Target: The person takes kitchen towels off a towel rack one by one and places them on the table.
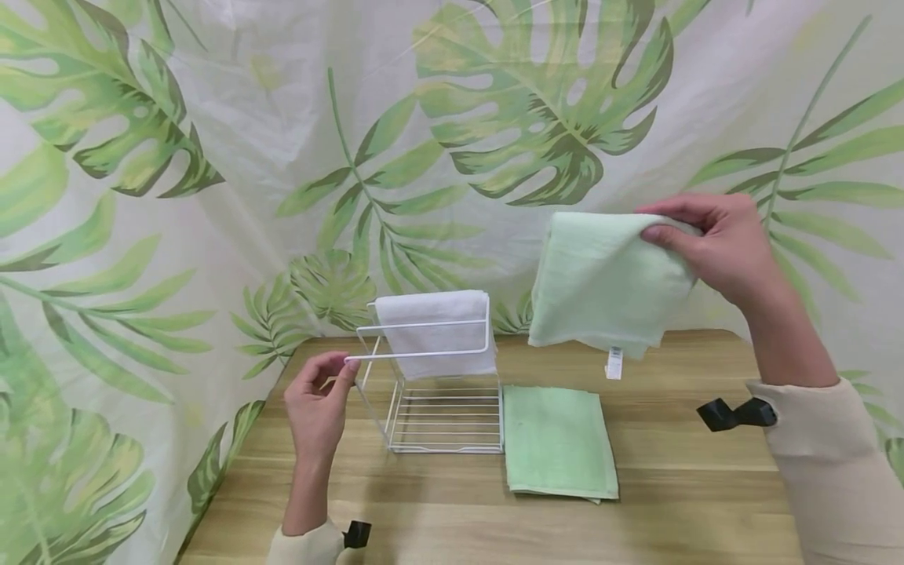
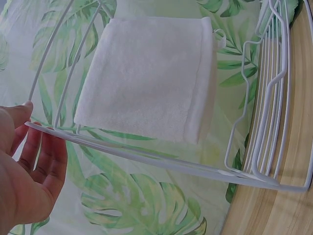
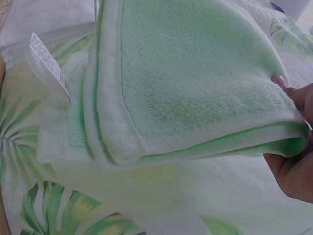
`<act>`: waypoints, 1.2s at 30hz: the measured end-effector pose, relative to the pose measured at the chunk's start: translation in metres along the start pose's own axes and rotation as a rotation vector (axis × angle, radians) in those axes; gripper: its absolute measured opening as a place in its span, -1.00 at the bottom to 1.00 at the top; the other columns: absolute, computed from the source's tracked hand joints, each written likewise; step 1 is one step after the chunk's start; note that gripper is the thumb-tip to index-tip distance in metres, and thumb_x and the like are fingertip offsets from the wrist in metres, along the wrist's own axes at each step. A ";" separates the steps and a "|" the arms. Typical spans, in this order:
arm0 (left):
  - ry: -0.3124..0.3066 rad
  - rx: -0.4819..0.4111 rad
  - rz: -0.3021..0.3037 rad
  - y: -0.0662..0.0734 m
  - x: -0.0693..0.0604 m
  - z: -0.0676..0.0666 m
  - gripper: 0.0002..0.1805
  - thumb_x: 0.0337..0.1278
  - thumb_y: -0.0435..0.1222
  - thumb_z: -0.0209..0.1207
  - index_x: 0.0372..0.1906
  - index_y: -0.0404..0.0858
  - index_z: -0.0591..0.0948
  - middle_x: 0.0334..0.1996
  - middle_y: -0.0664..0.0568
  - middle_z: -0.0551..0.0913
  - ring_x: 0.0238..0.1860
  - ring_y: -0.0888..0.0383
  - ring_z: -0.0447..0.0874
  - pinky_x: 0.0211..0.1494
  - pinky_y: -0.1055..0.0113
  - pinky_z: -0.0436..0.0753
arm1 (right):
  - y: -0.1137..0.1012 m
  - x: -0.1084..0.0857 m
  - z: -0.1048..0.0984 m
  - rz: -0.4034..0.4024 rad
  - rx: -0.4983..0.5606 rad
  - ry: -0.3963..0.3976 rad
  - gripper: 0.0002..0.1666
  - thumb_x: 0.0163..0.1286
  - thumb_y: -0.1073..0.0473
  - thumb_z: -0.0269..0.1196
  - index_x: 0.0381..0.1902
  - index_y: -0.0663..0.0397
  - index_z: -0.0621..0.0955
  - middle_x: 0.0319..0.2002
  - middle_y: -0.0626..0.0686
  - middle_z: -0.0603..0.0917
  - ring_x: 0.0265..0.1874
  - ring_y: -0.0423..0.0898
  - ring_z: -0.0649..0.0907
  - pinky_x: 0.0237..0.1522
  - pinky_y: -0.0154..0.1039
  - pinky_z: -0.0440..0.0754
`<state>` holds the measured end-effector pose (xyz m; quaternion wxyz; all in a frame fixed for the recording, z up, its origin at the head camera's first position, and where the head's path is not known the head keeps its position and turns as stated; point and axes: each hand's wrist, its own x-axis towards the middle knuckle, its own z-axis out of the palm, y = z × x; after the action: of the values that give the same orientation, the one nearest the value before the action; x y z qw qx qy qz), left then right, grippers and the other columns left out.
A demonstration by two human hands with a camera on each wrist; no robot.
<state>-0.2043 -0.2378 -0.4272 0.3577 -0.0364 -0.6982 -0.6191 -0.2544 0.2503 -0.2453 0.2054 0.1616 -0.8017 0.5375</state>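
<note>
A white wire rack (image 1: 446, 450) stands on the table, with a folded white towel (image 1: 438, 337) draped over its back upper bar. My left hand (image 1: 318, 404) pinches the front left corner of the rack's top bar between thumb and fingers. Up in the air to the right of the rack, my right hand (image 1: 720, 243) grips a folded light green towel (image 1: 607, 275) by its upper right corner. A small white label (image 1: 614, 364) hangs from that towel's lower edge. In the right wrist view the green towel (image 3: 195, 83) shows several folded layers.
Another folded green towel (image 1: 560, 443) lies flat on the wooden table (image 1: 438, 518), right beside the rack. A leaf-patterned cloth (image 1: 282, 157) hangs behind and to the left of the table. Black clips (image 1: 738, 413) sit at both cuffs.
</note>
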 end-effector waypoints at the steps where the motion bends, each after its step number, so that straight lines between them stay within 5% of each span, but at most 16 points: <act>1: -0.001 0.002 0.004 0.000 0.000 0.000 -0.79 0.28 -0.52 0.41 -0.07 -0.59 0.70 -0.37 0.20 0.72 -0.36 0.37 0.71 -0.25 0.57 0.78 | 0.002 -0.002 -0.003 0.011 -0.001 -0.003 -0.69 0.32 0.40 0.52 -0.05 -0.03 0.88 -0.29 -0.40 0.85 -0.55 -0.36 0.71 -0.53 -0.47 0.67; 19: -0.001 0.003 0.001 0.001 0.000 0.000 -0.79 0.28 -0.52 0.41 -0.09 -0.60 0.69 -0.36 0.20 0.73 -0.35 0.36 0.72 -0.26 0.57 0.77 | 0.050 -0.044 -0.033 0.136 -0.143 -0.130 -0.73 0.41 0.34 0.46 0.04 0.08 0.84 -0.32 -0.38 0.85 -0.59 -0.20 0.74 -0.56 -0.31 0.72; 36: 0.003 0.006 -0.005 0.001 0.000 0.000 -0.82 0.28 -0.51 0.42 -0.10 -0.54 0.71 -0.36 0.19 0.74 -0.35 0.36 0.72 -0.26 0.56 0.77 | 0.094 -0.081 -0.044 0.152 -0.113 -0.258 -0.71 0.44 0.38 0.42 0.01 -0.06 0.84 -0.34 -0.27 0.86 -0.60 -0.18 0.74 -0.58 -0.28 0.71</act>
<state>-0.2037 -0.2376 -0.4264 0.3575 -0.0326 -0.6996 -0.6178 -0.2227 0.3289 -0.3454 0.0684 0.1564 -0.8603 0.4804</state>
